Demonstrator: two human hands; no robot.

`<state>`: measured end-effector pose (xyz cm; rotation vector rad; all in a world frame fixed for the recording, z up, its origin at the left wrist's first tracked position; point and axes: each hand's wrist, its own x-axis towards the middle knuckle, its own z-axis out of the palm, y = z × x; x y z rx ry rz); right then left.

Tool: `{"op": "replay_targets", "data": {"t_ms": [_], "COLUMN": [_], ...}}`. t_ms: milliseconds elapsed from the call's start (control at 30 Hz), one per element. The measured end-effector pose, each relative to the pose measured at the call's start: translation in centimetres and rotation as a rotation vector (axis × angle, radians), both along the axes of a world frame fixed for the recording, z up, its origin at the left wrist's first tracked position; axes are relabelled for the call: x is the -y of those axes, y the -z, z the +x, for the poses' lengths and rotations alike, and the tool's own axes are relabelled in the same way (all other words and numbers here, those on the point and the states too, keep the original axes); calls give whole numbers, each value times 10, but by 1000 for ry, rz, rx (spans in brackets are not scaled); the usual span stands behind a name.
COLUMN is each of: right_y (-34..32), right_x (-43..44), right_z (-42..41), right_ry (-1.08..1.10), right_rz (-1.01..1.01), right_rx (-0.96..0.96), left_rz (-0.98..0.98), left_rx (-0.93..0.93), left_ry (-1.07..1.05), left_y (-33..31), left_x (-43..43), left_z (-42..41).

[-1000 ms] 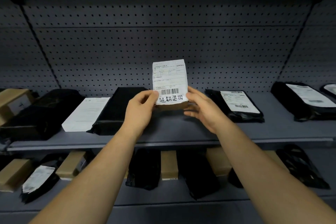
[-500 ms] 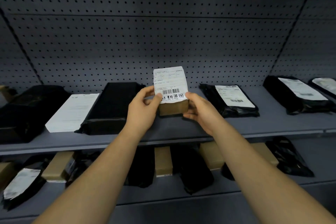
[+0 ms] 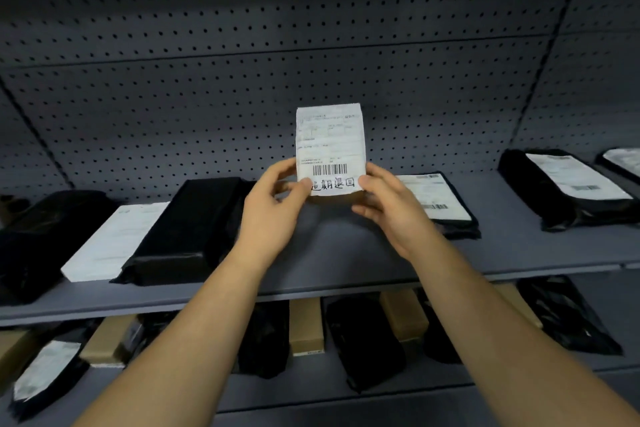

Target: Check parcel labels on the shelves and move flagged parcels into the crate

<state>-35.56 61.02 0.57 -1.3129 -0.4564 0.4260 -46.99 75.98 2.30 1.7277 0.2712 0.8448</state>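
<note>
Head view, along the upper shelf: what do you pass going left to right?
Crumpled black bag, white sheet, boxy black parcel, left hand, held labelled parcel, right hand, labelled black mailer, farther labelled mailer.

Both arms run up from the bottom edge of the view.

- Left forearm [image 3: 194,329]: bare skin along its whole visible length, up to the wrist.
- Right forearm [image 3: 485,315]: the same, bare to the wrist.
- Left hand [image 3: 270,215]: bare, with its back towards the camera.
- Right hand [image 3: 391,208]: bare, with knuckle ridges faintly showing on its back.

Both forearms look slim and smooth. Detail goes soft and blurred towards the lower corners.
</note>
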Motion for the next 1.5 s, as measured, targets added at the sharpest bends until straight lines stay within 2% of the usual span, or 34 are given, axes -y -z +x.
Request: {"op": "replay_targets", "data": {"t_ms": [200,433,600,800,933,1167,1500], "right_y": [-13,-3,14,32,50,76,110], "right_x": [88,242,356,472,541,650,722], "right_z": [-15,-90,-171,-269,-315,-349,-295], "right_ry": [171,630,963,1263,1399,1494,1456], "right_rz": [139,65,32,-34,-12,19,42], "right_rx": [50,18,-17,-23,-50,-60,-138], "left_rz": [94,73,255,476,581,623,620], "left_rx": [60,91,100,207,229,219,112], "left_ry": [289,762,1033,1262,1375,1426,1419], "left_y": [-18,5,38,39,53,76,97], "left_x": [61,195,305,435,516,620,703], "left_z": [22,38,23,-9,-24,-29,24]}}
